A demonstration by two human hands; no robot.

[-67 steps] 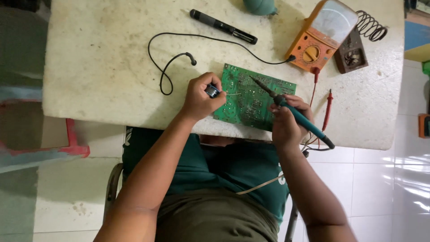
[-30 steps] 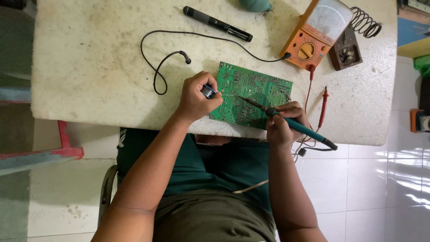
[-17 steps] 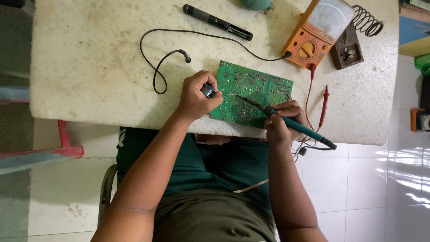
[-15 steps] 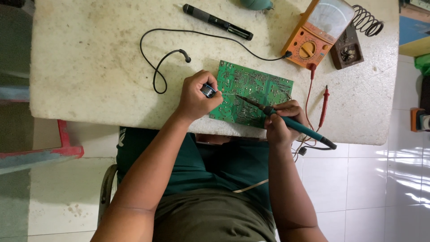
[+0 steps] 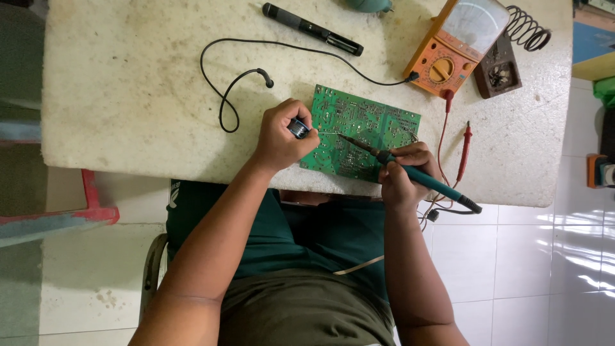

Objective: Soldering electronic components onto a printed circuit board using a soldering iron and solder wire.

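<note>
Holding steady: soldering iron (image 5: pixel 419 176) tip seemingly unmoved on circuit board (image 5: pixel 359 131).

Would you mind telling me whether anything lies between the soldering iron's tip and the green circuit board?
Nothing visible does: the soldering iron in the right hand reaches the circuit board unobstructed.

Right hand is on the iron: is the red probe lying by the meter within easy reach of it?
Probably yes. The red probe lies on bare table just beyond the right hand, with nothing between them. But that hand is gripping the soldering iron, so it would have to set it down first.
</note>
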